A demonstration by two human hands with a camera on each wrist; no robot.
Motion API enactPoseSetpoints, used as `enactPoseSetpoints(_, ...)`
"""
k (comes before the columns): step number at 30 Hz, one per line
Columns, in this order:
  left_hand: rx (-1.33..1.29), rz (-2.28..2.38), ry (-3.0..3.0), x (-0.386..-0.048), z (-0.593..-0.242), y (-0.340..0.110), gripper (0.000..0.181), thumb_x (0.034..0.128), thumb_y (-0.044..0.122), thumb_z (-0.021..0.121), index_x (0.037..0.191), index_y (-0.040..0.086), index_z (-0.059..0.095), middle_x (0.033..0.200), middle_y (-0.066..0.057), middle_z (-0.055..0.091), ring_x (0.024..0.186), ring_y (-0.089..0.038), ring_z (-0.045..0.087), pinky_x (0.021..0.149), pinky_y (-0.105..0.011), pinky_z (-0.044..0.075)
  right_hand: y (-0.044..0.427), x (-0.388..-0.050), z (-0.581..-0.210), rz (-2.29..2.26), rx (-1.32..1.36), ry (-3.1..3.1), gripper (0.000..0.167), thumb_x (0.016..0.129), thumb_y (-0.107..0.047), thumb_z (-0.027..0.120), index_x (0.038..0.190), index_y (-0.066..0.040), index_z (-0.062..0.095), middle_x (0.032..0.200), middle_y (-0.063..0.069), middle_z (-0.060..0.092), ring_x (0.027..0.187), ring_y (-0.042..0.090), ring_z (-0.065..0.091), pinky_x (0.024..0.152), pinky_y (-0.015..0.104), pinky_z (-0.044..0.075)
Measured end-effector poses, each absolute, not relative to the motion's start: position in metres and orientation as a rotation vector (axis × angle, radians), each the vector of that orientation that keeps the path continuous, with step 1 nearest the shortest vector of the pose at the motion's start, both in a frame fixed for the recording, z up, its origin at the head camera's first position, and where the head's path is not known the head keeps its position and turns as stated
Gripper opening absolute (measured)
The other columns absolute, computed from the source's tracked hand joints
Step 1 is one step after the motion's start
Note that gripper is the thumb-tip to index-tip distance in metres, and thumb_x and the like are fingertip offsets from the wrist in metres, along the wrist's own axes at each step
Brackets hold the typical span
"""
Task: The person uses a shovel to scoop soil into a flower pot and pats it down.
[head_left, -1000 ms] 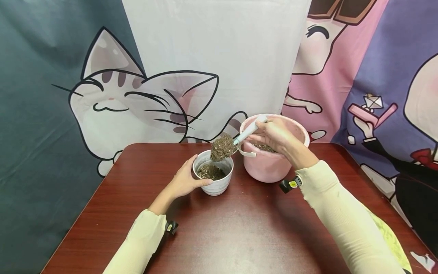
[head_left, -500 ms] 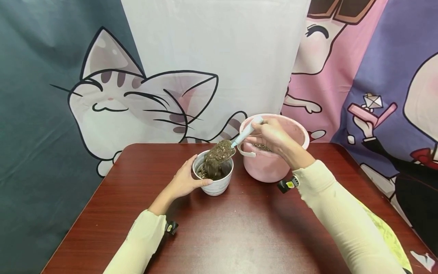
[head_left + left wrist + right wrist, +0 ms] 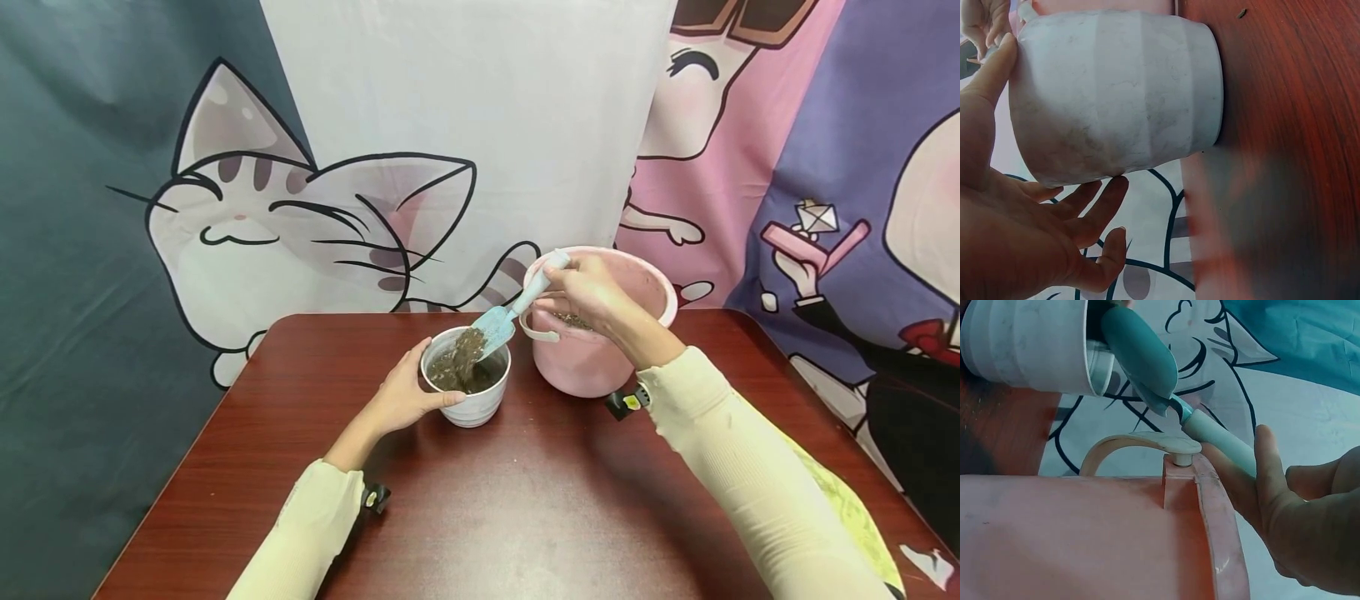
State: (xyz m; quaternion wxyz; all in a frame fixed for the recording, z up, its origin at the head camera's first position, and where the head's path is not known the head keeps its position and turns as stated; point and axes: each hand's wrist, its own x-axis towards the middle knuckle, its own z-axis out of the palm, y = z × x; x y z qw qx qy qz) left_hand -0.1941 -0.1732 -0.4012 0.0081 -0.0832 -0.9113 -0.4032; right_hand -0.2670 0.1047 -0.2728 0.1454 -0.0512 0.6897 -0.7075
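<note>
The left hand (image 3: 405, 393) grips a white, round, ribbed pot (image 3: 477, 408) on the glossy red-brown wood-grained worktop (image 3: 487, 508) between thumb (image 3: 448, 399) and fingers (image 3: 1107, 206), while the right hand (image 3: 592, 292) pinches the whitish handle (image 3: 535, 286) of a pale-blue scoop (image 3: 497, 328) tilted over it, brown soil (image 3: 468, 350) at its tip, near a round pink bucket (image 3: 581, 372).

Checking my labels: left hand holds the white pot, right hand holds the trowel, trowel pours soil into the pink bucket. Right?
Wrong destination: the trowel pours soil into the white pot, not the pink bucket, per the head view. Left hand and right hand are as stated.
</note>
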Motion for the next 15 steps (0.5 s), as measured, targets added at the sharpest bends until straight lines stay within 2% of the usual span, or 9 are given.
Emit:
enactPoseSetpoints(5, -0.265, -1.257, -2.840, -0.1945, -0.4002, -0.1726, 0.111, 0.0729, 0.047, 0.086, 0.156, 0.006, 0.024, 0.155, -0.020, 0.033, 0.142, -0.036, 0.033, 0.111, -0.056, 0.030, 0.1017, -0.2654, -0.2715, -2.010, -0.195, 2.076, 0.034, 0.105, -0.008, 0.043, 0.131, 0.014, 0.044, 0.112, 0.026, 0.059, 0.087, 0.021, 0.071, 0.086, 0.035, 0.055)
enactPoseSetpoints(7, -0.265, -1.261, -2.839, -0.1944, -0.4000, -0.1724, 0.111, 0.0728, 0.046, 0.086, 0.156, 0.005, 0.024, 0.155, -0.020, 0.034, 0.142, -0.036, 0.033, 0.111, -0.056, 0.029, 0.1003, -0.2643, -0.2719, -1.994, -0.238, 2.133, 0.032, 0.105, -0.008, 0.044, 0.128, 0.014, 0.046, 0.115, 0.029, 0.058, 0.087, 0.022, 0.071, 0.083, 0.034, 0.056)
enactPoseSetpoints(15, -0.265, -1.278, -2.835, -0.1934, -0.4010, -0.1727, 0.112, 0.0725, 0.047, 0.086, 0.156, 0.005, 0.024, 0.155, -0.019, 0.034, 0.142, -0.036, 0.033, 0.112, -0.055, 0.029, 0.0972, -0.2575, -0.2747, -1.949, -0.460, 2.277, 0.025, 0.103, -0.003, 0.048, 0.124, 0.012, 0.047, 0.109, 0.033, 0.063, 0.082, 0.024, 0.072, 0.073, 0.032, 0.058)
